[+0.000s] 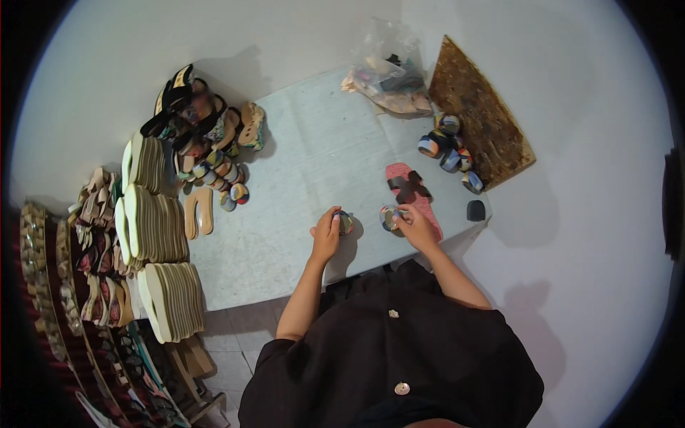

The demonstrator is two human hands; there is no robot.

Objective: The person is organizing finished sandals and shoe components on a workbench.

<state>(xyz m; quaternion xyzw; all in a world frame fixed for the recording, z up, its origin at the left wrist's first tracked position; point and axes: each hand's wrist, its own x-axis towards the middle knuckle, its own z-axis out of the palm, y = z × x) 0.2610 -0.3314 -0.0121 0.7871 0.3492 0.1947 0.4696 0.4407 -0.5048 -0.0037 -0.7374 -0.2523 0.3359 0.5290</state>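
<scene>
Black shirt cloth (385, 349) with two pale buttons filled the lower middle, closest to the camera, and two bare forearms reached from it over a pale, grayish table (292, 185). The left hand (326, 234) grasped a round, multicolored patterned piece (347, 223), its fingers closed along the left side. The right hand (417, 227) gripped a second patterned piece (389, 217) between thumb and fingers at its right edge. Both pieces were near the table's front edge, apart from each other.

Beside the right hand, partly behind it, lay a pink sole (424, 209) with a dark crossed strap (409, 187). Farther right sat a small black object (476, 210); beyond it, more patterned rolls (450, 161) were heaped before a brown board (478, 118) leaning on the wall. A clear plastic bag (392, 82) stood at the far end.

On the left, a pair of tan soles (199, 214) lay near another cluster of patterned rolls (218, 175), with stacked cream soles (153, 225) alongside and piled sandals (189, 107) behind
</scene>
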